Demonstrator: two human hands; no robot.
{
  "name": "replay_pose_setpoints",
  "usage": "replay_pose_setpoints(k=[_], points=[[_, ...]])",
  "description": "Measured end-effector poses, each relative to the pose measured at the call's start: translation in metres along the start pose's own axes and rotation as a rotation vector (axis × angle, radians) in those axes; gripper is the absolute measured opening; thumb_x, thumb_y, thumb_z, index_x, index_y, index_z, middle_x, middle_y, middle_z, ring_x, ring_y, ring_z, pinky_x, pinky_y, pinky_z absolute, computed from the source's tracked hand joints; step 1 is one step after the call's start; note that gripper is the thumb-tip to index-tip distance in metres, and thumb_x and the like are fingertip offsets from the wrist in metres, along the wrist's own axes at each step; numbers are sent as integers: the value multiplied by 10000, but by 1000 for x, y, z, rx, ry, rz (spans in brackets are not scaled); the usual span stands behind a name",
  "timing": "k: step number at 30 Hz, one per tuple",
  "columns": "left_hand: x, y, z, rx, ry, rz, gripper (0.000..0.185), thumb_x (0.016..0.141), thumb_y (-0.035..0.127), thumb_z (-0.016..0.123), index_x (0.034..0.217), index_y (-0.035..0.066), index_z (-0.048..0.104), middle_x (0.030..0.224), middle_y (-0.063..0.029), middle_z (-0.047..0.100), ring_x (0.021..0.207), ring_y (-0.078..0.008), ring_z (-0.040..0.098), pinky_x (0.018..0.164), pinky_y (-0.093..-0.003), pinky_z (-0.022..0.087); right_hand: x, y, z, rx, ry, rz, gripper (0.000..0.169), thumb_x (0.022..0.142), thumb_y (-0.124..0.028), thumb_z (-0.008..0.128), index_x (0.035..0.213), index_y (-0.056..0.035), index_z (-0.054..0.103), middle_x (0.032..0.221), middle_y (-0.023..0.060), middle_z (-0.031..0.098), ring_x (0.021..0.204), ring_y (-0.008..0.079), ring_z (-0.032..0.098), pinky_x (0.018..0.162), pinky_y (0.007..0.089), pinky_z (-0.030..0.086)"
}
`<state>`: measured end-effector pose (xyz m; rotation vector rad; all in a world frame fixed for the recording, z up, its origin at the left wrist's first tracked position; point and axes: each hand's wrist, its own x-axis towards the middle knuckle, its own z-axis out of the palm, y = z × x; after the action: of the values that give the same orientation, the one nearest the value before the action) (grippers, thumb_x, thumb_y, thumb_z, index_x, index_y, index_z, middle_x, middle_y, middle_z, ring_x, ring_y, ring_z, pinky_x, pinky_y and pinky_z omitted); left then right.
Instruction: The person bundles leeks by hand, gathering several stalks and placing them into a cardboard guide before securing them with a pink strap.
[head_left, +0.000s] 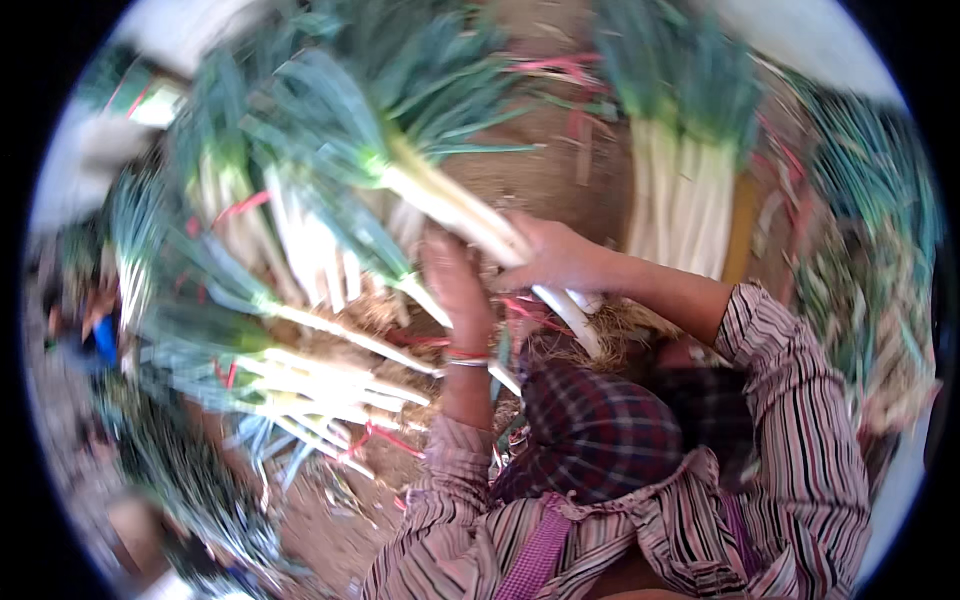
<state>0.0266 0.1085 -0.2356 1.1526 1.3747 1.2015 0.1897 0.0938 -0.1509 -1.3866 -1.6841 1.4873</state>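
My right hand (562, 256) is closed around the white stalks of a few long green onions (457, 204). Their green leaves point to the upper left, and their rooted ends (596, 345) hang below my wrist. Beside the stalks is my left hand (456, 281), blurred, with its fingertips partly behind them; its grip is unclear. A loose green onion (424, 300) passes behind my left hand. Another single green onion (352, 337) lies just left of my left wrist.
Bundled green onions (679, 195) stand at the right, others (307, 232) at the left. More onions (330, 390) lie lower left near pink ties (375, 442) on bare soil (330, 532). A heap of onions (877, 187) lines the far right. A blurred person (97, 330) is far left.
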Motion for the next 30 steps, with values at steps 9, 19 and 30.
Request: replay_pose_setpoints(k=[9,19,30], points=[[13,118,144,-844,-322,-61,159,911,191,532,885,46,471,716,-21,449,623,-136,453,674,-321,484,-164,37,-67,-637,633,-130,676,702,-191,676,1291,-70,367,1145,170,526,918,338,571,790,412,474],[15,16,335,594,-480,562,1018,711,368,726,1362,-102,100,1220,-307,452,1051,-414,525,911,-431,416,-137,176,-69,526,661,175,476,922,-277,486,1272,14,348,1176,211,502,1090,227,511,884,352,407],[4,-86,303,478,-903,265,439,842,275,570,1142,-30,474,977,-256,605,965,-417,555,834,-438,431,-138,234,-51,255,631,444,564,859,-339,543,1242,48,397,1007,185,591,885,224,569,790,363,458]])
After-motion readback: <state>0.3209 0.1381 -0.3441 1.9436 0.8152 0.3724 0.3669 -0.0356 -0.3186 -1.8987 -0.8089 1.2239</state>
